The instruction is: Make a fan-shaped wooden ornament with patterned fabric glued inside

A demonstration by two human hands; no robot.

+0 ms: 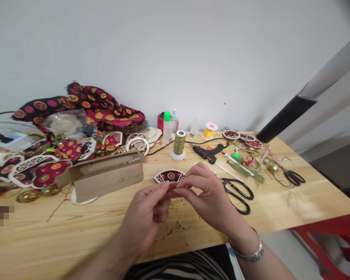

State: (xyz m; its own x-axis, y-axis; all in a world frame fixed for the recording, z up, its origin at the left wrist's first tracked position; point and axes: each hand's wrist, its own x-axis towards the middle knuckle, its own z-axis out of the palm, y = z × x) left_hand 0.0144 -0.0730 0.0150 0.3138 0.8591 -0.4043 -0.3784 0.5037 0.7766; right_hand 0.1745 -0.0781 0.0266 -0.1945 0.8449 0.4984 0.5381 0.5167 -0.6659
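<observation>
My left hand (147,212) and my right hand (208,194) meet above the wooden table (75,229), fingertips pinched together around something too small to make out. Just behind the fingers lies a fan-shaped wooden piece (169,175) covered in dark patterned fabric. Black scissors (239,191) lie right of my right hand. Thread scraps (175,225) lie on the table under my hands. A silver bracelet (250,254) is on my right wrist.
A cardboard box (107,175) sits left of centre, with patterned fabric (84,103) and wooden ornaments (34,169) behind it. A gold thread spool (179,144), glue bottles (169,125), a yellow spool (210,130), a black glue gun (210,152) and small scissors (293,177) lie farther back and right.
</observation>
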